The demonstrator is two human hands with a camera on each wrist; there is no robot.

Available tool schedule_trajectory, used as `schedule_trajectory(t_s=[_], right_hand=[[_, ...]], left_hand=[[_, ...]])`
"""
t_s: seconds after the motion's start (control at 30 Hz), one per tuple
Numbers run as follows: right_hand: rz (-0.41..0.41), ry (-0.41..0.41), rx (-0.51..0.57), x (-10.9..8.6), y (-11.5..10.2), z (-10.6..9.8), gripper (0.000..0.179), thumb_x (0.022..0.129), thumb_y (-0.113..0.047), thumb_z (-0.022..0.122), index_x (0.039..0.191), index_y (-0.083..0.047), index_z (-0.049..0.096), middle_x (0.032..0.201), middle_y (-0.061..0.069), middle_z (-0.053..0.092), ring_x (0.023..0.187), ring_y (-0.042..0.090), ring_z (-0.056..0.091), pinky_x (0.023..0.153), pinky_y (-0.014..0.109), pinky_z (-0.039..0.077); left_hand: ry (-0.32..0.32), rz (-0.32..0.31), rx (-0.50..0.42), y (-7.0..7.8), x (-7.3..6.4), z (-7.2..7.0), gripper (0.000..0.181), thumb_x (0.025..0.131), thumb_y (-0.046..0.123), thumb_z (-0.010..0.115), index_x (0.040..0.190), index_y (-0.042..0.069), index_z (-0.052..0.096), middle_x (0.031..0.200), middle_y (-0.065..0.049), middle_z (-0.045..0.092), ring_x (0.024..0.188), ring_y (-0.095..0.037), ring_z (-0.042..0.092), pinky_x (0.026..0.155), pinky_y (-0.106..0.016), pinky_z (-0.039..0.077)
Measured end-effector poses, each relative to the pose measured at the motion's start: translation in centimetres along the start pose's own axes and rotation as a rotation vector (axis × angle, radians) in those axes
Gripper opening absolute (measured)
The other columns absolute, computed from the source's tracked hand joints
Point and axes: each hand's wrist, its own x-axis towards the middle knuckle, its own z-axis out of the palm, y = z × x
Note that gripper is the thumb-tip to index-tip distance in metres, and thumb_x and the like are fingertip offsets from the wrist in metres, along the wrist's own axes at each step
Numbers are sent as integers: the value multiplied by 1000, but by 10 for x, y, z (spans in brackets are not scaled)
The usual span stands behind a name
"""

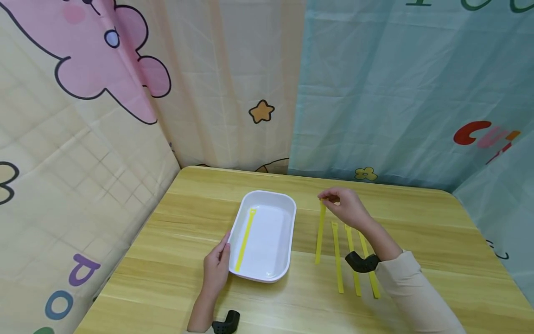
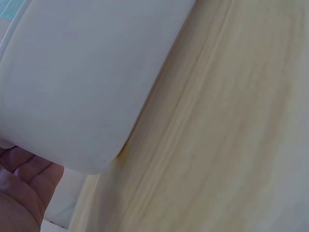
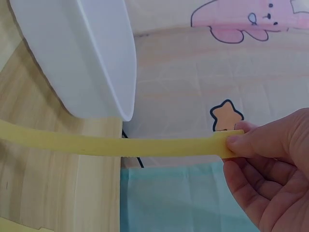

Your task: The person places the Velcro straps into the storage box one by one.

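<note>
My right hand (image 1: 345, 205) pinches the head end of a yellow cable tie (image 1: 320, 232) between thumb and fingers. The flat strap hangs down from it, and in the right wrist view the strap (image 3: 164, 147) stretches leftward from the fingertips. To the left, a white tray (image 1: 271, 241) has another yellow cable tie (image 1: 246, 239) lying lengthwise inside. My left hand (image 1: 217, 264) grips the tray's left side near its front corner; in the left wrist view its fingers lie against the tray's outer wall (image 2: 91, 82). The hand is partly cut off there.
Several more yellow cable ties (image 1: 338, 257) lie side by side on the wooden table (image 1: 158, 260), partly under my right forearm. Printed curtains (image 1: 233, 83) hang behind the table's back edge and along both sides.
</note>
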Motion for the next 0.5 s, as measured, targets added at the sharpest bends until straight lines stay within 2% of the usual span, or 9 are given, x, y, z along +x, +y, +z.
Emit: schedule_trajectory(t_s=[0.3, 0.5], right_hand=[[-43, 11, 23, -8, -18, -7, 14, 86, 1, 62, 98, -3, 67, 95, 9, 66, 83, 21, 62, 70, 34, 52], [-84, 25, 25, -11, -29, -10, 15, 84, 4, 63, 96, -3, 67, 94, 6, 66, 82, 19, 62, 70, 32, 53]], left_hand=[[-11, -4, 8, 3, -1, -1, 34, 97, 10, 46, 129, 0, 50, 131, -13, 48, 116, -21, 47, 86, -22, 45], [-11, -14, -25, 1, -2, 0, 34, 97, 8, 46, 130, 1, 50, 132, -11, 47, 118, -18, 45, 88, -24, 43]])
